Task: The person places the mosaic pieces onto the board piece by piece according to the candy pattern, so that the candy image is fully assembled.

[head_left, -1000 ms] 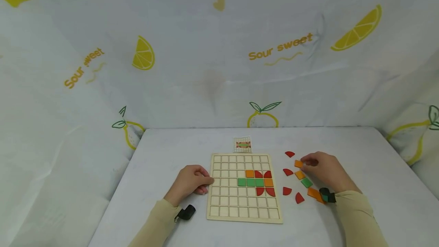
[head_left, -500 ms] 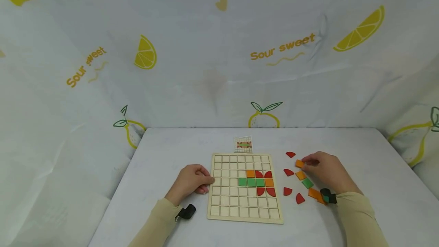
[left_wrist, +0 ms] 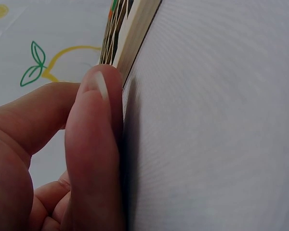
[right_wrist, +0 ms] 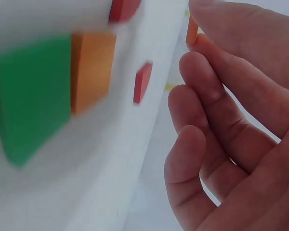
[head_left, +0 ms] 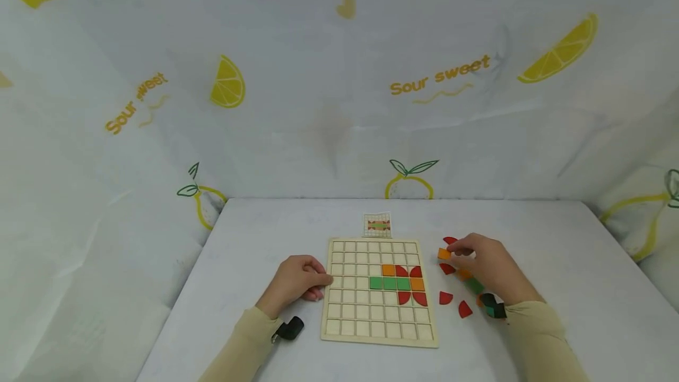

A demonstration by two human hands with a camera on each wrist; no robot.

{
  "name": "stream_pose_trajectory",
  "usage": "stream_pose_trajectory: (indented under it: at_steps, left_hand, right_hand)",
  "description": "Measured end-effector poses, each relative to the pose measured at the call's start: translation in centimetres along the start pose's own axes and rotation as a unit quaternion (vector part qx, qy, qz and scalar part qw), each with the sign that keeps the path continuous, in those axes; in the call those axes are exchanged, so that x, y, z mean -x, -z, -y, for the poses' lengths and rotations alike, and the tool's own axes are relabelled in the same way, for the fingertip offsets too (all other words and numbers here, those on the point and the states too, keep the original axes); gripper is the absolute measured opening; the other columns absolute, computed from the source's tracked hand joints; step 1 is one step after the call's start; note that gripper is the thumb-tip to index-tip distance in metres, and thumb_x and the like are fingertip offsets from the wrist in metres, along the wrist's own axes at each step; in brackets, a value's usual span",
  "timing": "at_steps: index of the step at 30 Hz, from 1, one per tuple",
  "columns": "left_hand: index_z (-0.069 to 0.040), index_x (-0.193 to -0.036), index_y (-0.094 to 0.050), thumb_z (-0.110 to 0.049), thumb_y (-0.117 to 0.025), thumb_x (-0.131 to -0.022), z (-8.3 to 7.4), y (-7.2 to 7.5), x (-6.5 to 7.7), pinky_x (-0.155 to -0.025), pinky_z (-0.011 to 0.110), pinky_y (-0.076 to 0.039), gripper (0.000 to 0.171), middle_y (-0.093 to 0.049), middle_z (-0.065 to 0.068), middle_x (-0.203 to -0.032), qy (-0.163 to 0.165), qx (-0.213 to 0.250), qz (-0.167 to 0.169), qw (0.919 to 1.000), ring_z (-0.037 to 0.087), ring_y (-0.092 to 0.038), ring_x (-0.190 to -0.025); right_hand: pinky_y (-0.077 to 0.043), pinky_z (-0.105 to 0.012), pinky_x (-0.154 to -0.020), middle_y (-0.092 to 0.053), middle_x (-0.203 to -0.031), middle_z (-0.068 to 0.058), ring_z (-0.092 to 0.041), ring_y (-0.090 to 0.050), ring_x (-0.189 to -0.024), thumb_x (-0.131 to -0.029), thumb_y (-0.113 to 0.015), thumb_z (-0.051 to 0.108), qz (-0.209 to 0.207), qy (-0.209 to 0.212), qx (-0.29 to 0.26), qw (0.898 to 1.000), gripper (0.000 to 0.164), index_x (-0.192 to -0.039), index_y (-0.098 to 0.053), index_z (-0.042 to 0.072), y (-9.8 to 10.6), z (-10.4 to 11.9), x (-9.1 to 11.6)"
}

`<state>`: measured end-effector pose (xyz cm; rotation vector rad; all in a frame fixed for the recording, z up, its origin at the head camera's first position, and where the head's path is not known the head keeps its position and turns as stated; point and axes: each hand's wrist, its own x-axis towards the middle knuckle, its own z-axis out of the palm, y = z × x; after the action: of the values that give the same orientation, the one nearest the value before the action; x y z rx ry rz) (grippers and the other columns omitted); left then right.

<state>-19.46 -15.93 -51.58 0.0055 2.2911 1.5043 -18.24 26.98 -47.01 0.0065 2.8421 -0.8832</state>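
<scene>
White table [head_left: 477, 358], grid board [head_left: 347, 312] on it. Left hand [head_left: 294, 279] at board's left edge, thumb and finger pinched on it. Right hand [head_left: 487, 261] off board's right side, pinch narrowed to tile width, orange tile [head_left: 444, 254] between fingertips. Picture card [head_left: 377, 225] just beyond board's far edge. On board: 3 green squares [head_left: 389, 283], 2 orange squares [head_left: 388, 270], 4 red quarter-circles [head_left: 401, 271]. Right of board: 4 loose red pieces [head_left: 445, 297].

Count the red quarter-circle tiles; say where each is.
8. Four red quarter-circle tiles sit in the pale wooden grid board, paired in two rows. Four loose red tiles lie right of it: two by the right hand, two lower in view. That hand may hide more.
</scene>
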Motion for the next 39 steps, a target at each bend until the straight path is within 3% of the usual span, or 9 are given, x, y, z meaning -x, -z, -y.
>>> stream_pose_trajectory:
  at_steps: [4, 8, 21, 28, 39]
  left_hand:
    - [-0.007, -0.100, -0.072, -0.027, -0.092, -0.088, 0.1, -0.2, -0.2, -0.056, 0.025, -0.062, 0.030, -0.075, 0.005, -0.073, -0.002, -0.001, 0.004, 1.0000, 0.012, -0.072, -0.060]
    - [-0.007, -0.099, -0.072, -0.026, -0.092, -0.088, 0.1, -0.2, -0.1, -0.056, 0.025, -0.062, 0.029, -0.075, 0.005, -0.072, 0.003, -0.001, -0.004, 1.0000, 0.012, -0.072, -0.059]
    - [-0.008, -0.098, -0.073, -0.025, -0.091, -0.088, 0.0, -0.3, -0.3, -0.056, 0.024, -0.061, 0.028, -0.074, 0.004, -0.070, -0.002, 0.003, 0.001, 1.0000, 0.011, -0.071, -0.058]
    - [-0.008, -0.098, -0.073, -0.025, -0.091, -0.088, -0.1, -0.3, -0.4, -0.056, 0.026, -0.062, 0.027, -0.075, 0.005, -0.070, -0.005, 0.002, 0.004, 1.0000, 0.012, -0.072, -0.058]
    - [-0.008, -0.098, -0.073, -0.026, -0.091, -0.088, 0.0, 0.2, -0.1, -0.056, 0.025, -0.062, 0.028, -0.074, 0.005, -0.072, 0.001, 0.000, -0.002, 1.0000, 0.012, -0.072, -0.058]
  right_hand:
    - [-0.060, -0.048, -0.092, -0.073, -0.117, -0.008, -0.031, -0.063, -0.112, -0.097, -0.082, 0.026, 0.014, 0.006, -0.004, 1.000, 0.026, -0.119, -0.081, 0.013, -1.1, 1.1, 0.0]
    - [-0.059, -0.054, -0.098, -0.074, -0.112, -0.004, -0.029, -0.065, -0.111, -0.095, -0.084, 0.025, 0.009, 0.041, 0.008, 0.999, 0.024, -0.116, -0.082, 0.014, -2.1, 2.9, -0.4]
    - [-0.058, -0.039, -0.090, -0.071, -0.101, 0.007, -0.016, -0.063, -0.098, -0.095, -0.084, 0.022, 0.019, 0.096, -0.011, 0.995, 0.014, -0.109, -0.082, 0.020, -5.0, 8.1, -1.4]
    - [-0.060, -0.039, -0.090, -0.071, -0.099, 0.009, -0.012, -0.065, -0.094, -0.092, -0.088, 0.020, 0.021, 0.137, 0.016, 0.990, 0.014, -0.106, -0.083, 0.019, -6.8, 9.4, -1.2]
    - [-0.058, -0.036, -0.087, -0.070, -0.096, 0.009, -0.010, -0.059, -0.089, -0.090, -0.090, 0.021, 0.015, 0.151, 0.049, 0.987, 0.016, -0.104, -0.083, 0.019, -7.9, 10.5, -1.5]
